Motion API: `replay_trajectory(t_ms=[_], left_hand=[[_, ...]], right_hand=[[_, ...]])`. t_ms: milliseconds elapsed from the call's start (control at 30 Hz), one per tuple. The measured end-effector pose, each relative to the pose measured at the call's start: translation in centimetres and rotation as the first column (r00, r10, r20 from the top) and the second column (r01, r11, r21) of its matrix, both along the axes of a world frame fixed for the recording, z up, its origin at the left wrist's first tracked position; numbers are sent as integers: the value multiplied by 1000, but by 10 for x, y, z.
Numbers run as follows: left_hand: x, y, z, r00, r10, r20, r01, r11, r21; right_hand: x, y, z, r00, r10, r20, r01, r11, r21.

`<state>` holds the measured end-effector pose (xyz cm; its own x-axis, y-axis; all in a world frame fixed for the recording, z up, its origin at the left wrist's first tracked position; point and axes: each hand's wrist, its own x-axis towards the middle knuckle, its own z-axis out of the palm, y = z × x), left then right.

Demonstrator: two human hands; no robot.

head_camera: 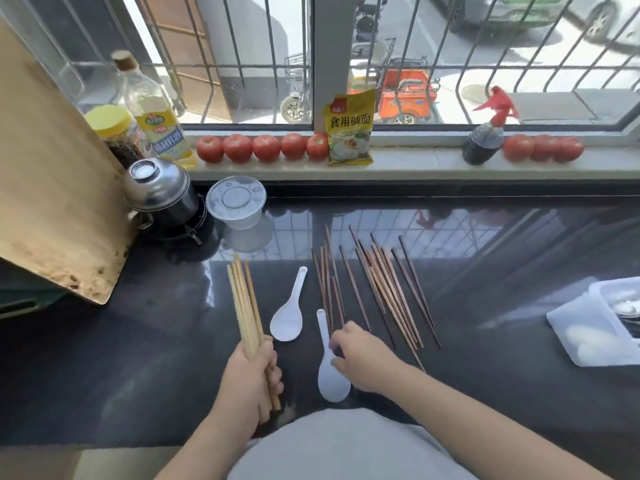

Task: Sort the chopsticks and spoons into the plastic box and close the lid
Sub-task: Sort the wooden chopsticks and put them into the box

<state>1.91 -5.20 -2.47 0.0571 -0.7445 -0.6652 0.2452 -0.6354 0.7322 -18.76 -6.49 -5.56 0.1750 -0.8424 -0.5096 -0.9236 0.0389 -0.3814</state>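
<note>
My left hand (251, 379) grips a bundle of several light bamboo chopsticks (244, 306), their tips pointing away from me. Several dark wooden chopsticks (381, 292) lie spread on the black counter (156, 341). My right hand (360, 356) reaches down at their near ends, fingers curled beside the handle of a white plastic spoon (330, 375); whether it pinches a chopstick I cannot tell. A second white spoon (289, 315) lies between the two hands. The clear plastic box (595, 323) stands at the right edge, open, with cutlery inside.
A wooden board (52, 202) leans at the left. Behind it stand a steel pot (161, 192), an upturned plastic bowl (237, 200), an oil bottle (156, 112) and a jar. Tomatoes (263, 147), a yellow packet (349, 129) and a spray bottle (485, 140) line the windowsill.
</note>
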Motion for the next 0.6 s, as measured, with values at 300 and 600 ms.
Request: replay_trajectory(t_ms=[300, 600], left_hand=[[16, 22, -9, 1000, 17, 16, -18, 996, 83], [30, 24, 0, 998, 29, 60, -33, 997, 68]], right_hand=[[45, 16, -33, 858, 465, -217, -503, 847, -172], [35, -42, -15, 957, -279, -82, 259, 946, -197]])
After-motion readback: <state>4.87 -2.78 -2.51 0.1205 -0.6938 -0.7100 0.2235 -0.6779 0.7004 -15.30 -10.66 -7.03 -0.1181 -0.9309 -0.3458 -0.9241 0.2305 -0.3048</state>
